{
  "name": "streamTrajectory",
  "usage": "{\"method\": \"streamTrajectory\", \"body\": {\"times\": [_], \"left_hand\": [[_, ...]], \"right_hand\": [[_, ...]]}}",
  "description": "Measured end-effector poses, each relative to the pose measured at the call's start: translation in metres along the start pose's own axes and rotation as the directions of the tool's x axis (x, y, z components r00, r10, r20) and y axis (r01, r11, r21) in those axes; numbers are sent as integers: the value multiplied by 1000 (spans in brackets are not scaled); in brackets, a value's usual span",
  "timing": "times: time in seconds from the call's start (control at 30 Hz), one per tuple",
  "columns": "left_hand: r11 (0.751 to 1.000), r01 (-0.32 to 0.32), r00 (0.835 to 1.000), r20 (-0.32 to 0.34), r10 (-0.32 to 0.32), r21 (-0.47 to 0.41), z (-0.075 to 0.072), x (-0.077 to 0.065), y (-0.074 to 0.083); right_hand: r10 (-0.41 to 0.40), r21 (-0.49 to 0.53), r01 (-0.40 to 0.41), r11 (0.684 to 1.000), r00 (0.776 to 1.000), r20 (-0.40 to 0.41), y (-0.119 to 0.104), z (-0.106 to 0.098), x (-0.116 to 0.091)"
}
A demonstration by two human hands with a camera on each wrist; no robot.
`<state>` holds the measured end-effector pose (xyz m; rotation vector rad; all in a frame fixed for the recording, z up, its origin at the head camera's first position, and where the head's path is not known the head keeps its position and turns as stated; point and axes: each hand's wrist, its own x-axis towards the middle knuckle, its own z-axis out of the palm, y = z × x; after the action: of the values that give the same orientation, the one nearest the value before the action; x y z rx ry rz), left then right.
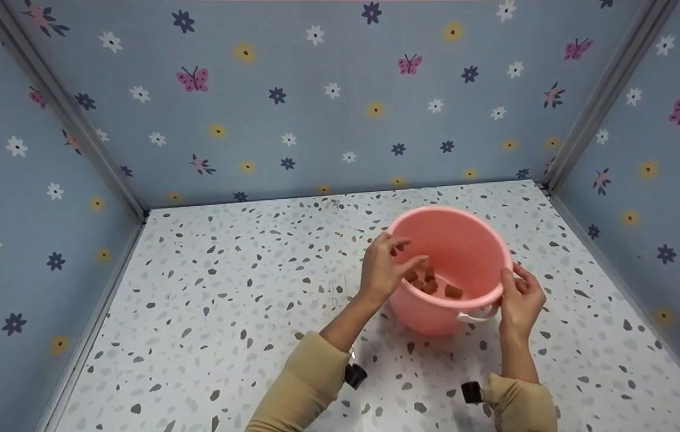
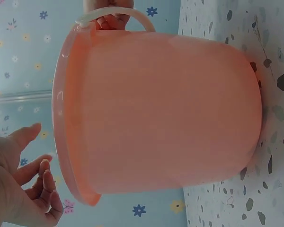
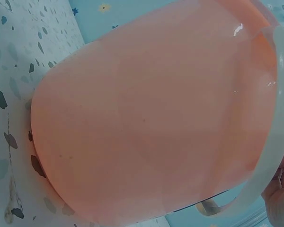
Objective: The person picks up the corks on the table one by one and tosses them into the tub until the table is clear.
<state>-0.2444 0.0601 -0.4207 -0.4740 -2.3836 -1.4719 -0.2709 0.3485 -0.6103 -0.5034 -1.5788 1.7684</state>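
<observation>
A pink bucket stands at the right on a white speckled surface, its mouth facing up. Several small brown chunks lie inside on its bottom. Over the near-left rim hovers my left hand, thumb and fingers spread, holding nothing. The left wrist view shows this left hand just beyond the rim with a gap. My right hand grips the rim on the right, next to the white handle. In the right wrist view the handle hangs beside the bucket wall.
Blue panels with flowers and butterflies close off the back and both sides. Grey metal strips run along their corners. A black strap piece shows at the left sleeve, another black piece at the right sleeve.
</observation>
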Motion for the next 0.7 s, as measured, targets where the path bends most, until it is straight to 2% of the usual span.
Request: {"method": "streamTrajectory", "body": {"times": [0.17,0.2,0.3,0.4,0.43,0.57,0.7], "left_hand": [[1000,-23,1000,12,23,-4,-1,-1,2],[1000,-24,1000,7,24,-10,-1,-1,2],[1000,-25,1000,-2,25,-16,-3,-2,2],[1000,-23,1000,-7,23,-18,-4,-2,0],[999,-27,1000,-12,27,-19,-4,-3,0],[998,-52,998,-38,51,-42,-7,-3,-4],[993,-80,995,-66,75,-81,-11,-5,-7]], "right_hand": [[28,1,-28,1000,1000,12,-8,1,-3],[46,44,-48,998,998,43,-27,4,-14],[65,69,-69,995,996,66,-31,3,-16],[48,65,-52,997,997,62,-27,2,-15],[30,22,-31,999,999,34,-7,-1,-4],[2,16,-3,1000,1000,15,1,-1,0],[11,11,-11,1000,1000,9,4,-2,2]]}}
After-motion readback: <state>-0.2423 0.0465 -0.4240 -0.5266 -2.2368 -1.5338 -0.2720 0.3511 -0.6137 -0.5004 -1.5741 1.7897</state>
